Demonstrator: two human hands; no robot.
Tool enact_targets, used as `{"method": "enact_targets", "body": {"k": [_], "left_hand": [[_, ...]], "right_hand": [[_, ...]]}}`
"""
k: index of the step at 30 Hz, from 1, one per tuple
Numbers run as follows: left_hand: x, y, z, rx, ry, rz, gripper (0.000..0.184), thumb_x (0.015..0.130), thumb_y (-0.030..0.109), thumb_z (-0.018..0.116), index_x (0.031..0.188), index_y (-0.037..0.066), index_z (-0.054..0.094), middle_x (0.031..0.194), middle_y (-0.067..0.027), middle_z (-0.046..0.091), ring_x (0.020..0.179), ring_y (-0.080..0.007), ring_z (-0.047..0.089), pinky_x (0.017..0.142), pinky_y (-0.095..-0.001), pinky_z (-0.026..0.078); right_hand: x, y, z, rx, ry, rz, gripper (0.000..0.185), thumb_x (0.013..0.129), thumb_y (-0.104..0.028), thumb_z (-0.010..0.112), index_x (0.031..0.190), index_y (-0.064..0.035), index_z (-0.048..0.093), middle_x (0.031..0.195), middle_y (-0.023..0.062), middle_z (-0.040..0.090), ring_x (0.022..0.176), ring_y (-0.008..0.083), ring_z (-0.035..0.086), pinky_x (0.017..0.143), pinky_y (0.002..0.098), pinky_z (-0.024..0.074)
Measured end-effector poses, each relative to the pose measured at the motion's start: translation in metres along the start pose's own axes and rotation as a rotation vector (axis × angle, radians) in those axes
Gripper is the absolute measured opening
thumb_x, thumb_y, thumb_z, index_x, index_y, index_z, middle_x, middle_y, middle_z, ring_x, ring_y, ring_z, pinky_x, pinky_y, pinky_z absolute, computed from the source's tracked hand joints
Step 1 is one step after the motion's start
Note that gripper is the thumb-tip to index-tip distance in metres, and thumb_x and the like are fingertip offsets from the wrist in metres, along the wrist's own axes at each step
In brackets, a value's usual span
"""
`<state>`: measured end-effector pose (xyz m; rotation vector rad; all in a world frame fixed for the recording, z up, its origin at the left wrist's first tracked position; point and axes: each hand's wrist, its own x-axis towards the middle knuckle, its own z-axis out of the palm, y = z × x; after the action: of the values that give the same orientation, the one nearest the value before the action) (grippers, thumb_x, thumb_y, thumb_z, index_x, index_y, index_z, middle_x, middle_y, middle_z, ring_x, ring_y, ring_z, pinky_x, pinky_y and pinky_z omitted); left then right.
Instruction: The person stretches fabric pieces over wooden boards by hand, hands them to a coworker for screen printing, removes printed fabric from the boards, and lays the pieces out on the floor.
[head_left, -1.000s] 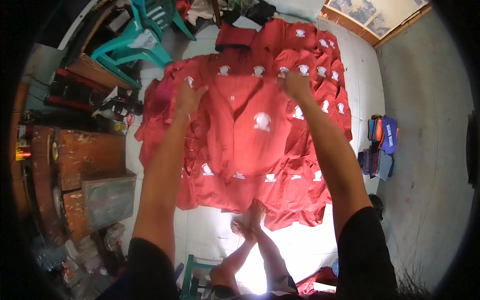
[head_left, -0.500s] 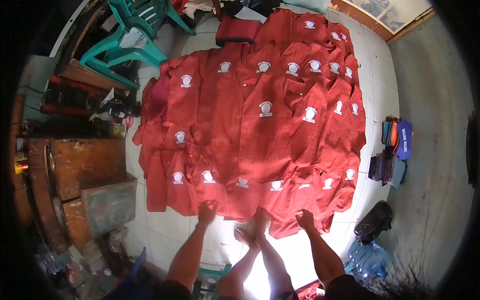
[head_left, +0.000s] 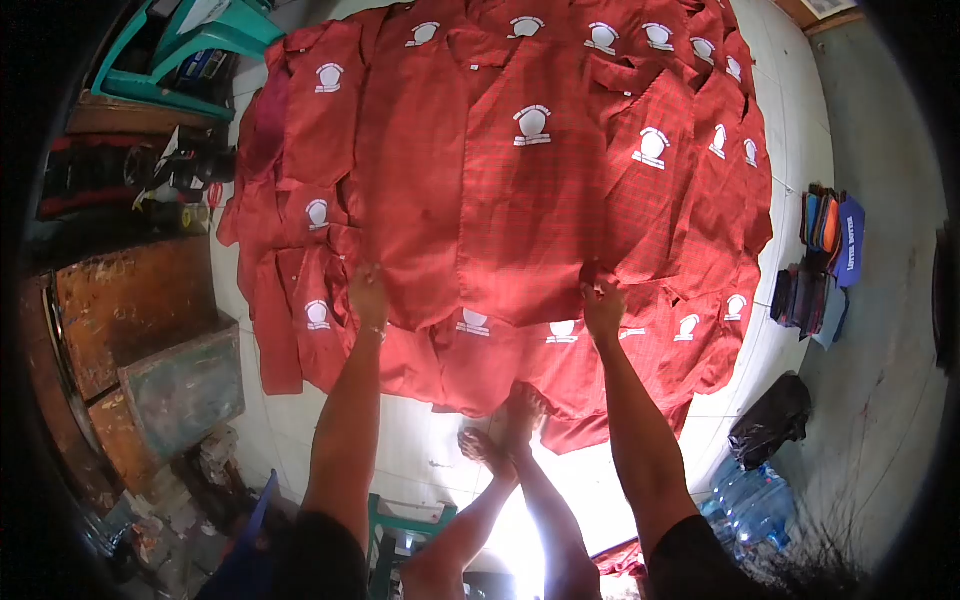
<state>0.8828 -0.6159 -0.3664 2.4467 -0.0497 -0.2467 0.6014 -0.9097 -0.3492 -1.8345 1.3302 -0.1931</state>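
A large red shirt [head_left: 520, 220] with a white printed emblem lies spread in the middle, on top of other red shirts. At its lower left edge, my left hand [head_left: 369, 298] has its fingers closed on the cloth. My right hand [head_left: 603, 305] pinches the lower right corner of the same shirt. Overlapping red shirts surround it, such as one with an emblem [head_left: 680, 170] to the right and another [head_left: 318, 110] to the left. Folds of cloth partly hide the fingertips of both hands.
My bare feet [head_left: 505, 440] rest near the lower edge of the shirts on the white tiled floor [head_left: 350, 440]. A green plastic chair [head_left: 200, 45] stands upper left, above wooden furniture [head_left: 135, 310]. Folded cloths [head_left: 825, 240], a black bag [head_left: 770, 420] and clear blue bottles [head_left: 750, 505] line the right wall.
Both hands have reached forward from the near edge of the spread to the central shirt's lower corners and taken hold there. The view has leaned closer to the shirts.
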Motion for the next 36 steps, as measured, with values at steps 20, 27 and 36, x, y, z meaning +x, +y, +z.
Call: {"method": "enact_targets", "body": {"k": [20,27,36], "left_hand": [[-0.397,0.064,-0.202,0.090,-0.897,-0.003,0.043,0.085,0.029,0.066,0.111,-0.004,0.056,0.095,-0.0212,0.067,0.085,-0.0321,0.067,0.076,-0.0385,0.054],[-0.436,0.086,-0.249,0.014,-1.547,0.067,0.024,0.091,0.010,0.057,0.112,0.000,0.056,0.099,-0.0114,0.066,0.080,-0.0177,0.066,0.064,-0.0286,0.053],[-0.417,0.165,-0.234,0.390,-1.198,-0.066,0.018,0.088,0.014,0.056,0.099,-0.001,0.057,0.084,-0.0108,0.062,0.065,-0.0164,0.060,0.056,-0.0269,0.050]], "right_hand": [[-0.392,0.077,-0.162,-0.119,-0.378,0.077,0.026,0.081,-0.026,0.068,0.096,-0.0046,0.067,0.081,0.0107,0.069,0.064,0.0184,0.068,0.063,0.0322,0.0556],[-0.618,0.065,-0.240,0.177,-0.135,0.805,0.026,0.076,-0.032,0.063,0.085,-0.0096,0.072,0.077,0.0114,0.070,0.073,0.0259,0.069,0.080,0.0376,0.0539],[-0.795,0.090,-0.242,0.927,0.254,1.255,0.024,0.085,-0.027,0.058,0.091,-0.0082,0.072,0.072,0.0069,0.070,0.061,0.0150,0.067,0.057,0.0304,0.0551]]}}
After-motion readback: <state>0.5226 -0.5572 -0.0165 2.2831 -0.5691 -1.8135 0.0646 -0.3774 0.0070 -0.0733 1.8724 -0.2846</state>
